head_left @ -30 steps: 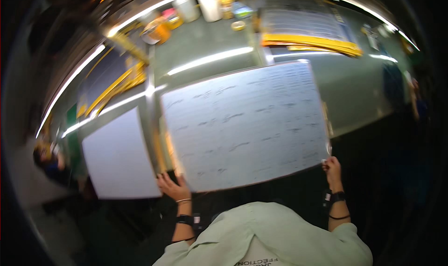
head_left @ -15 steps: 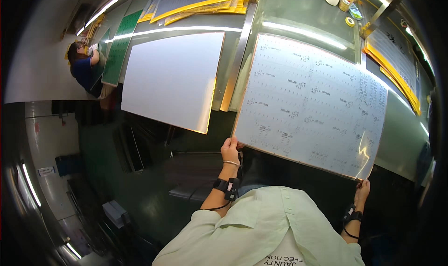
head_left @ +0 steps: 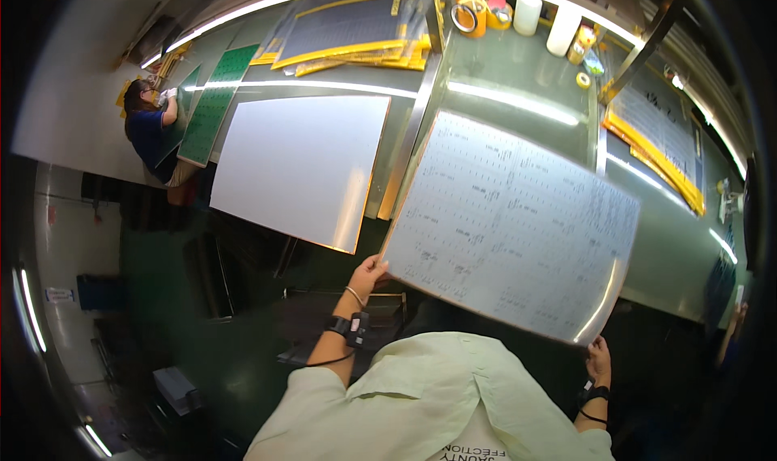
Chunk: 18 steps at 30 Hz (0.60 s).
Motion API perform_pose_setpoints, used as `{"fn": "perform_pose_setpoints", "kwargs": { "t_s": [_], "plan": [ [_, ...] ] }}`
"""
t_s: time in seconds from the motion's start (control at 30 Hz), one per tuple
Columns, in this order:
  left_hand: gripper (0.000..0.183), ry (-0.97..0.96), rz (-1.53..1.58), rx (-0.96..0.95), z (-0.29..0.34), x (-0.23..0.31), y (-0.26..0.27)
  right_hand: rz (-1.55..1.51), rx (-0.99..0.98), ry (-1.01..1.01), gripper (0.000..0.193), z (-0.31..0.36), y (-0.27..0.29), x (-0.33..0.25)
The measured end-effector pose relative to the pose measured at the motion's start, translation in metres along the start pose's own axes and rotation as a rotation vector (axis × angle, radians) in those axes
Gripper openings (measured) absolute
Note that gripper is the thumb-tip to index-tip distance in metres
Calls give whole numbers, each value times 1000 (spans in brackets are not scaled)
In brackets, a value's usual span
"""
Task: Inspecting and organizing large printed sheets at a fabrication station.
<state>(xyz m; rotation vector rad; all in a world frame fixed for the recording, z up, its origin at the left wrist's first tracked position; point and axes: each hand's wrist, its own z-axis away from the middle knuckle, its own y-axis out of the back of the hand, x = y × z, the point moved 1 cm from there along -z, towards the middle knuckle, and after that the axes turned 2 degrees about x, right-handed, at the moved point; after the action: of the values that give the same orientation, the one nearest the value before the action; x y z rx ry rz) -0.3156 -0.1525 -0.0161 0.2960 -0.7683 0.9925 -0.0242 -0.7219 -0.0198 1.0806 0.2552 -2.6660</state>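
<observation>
A large, thin, pale sheet-like panel with rows of small dark printed marks lies tilted across my front, partly over the workbench. My left hand is closed on its near left corner. At the near right corner, my right hand pinches the edge, the fingers partly hidden beneath. Left of it, a second panel, plain white with copper-coloured edges, rests on the bench, its near part jutting past the front edge.
Yellow-edged dark screens are stacked at the back left; others lie at right. Tape rolls and white bottles stand at the back. A metal strip divides the bench. Far left, a person works beside green panels.
The view has shifted, so the bench sits lower in the picture. The printed panel and both my hands appear lower and further left, with both hands still gripping the panel.
</observation>
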Motion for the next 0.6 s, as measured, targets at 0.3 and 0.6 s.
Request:
{"fn": "perform_pose_setpoints", "kwargs": {
  "t_s": [0.3,0.6],
  "plan": [
    [19,77,-31,-240,-38,9,21,232,-308,160,46,-12,-29,-146],
    [19,-452,-28,-370,11,187,13,821,271,820,41,63,-41,-256]
  ]
}}
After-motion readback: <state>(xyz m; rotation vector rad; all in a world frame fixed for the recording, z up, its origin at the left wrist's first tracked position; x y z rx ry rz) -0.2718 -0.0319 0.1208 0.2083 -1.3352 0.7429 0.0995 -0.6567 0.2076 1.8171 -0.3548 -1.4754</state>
